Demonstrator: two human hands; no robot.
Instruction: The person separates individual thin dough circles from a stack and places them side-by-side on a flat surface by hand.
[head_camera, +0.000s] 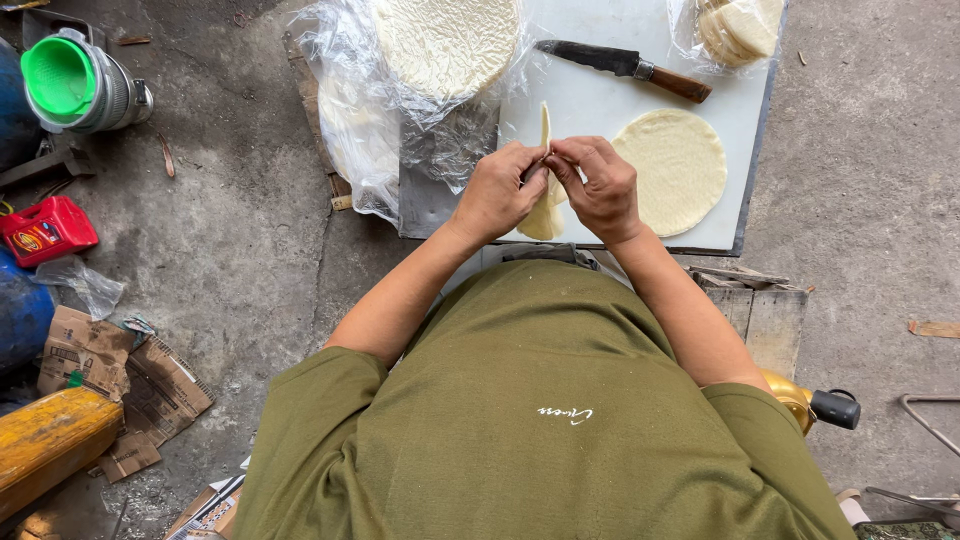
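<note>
The thin pale half-round dough sheet (544, 205) was pinched between the left hand (497, 192) and the right hand (597, 187), both grips grasping its upper edge above the white surface (590, 100), and it could be torn by too strong a pull.

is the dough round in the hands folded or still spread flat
Folded: the dough round stands doubled between the left hand and right hand, unlike the flat round lying beside them.

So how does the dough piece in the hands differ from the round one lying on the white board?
The held dough piece stands on edge, pinched between the left hand and right hand; the flat round lies untouched on the white board. The held dough piece looks folded and is mostly hidden; the flat round shows a full circle. Both are pale, thin dough.
</note>
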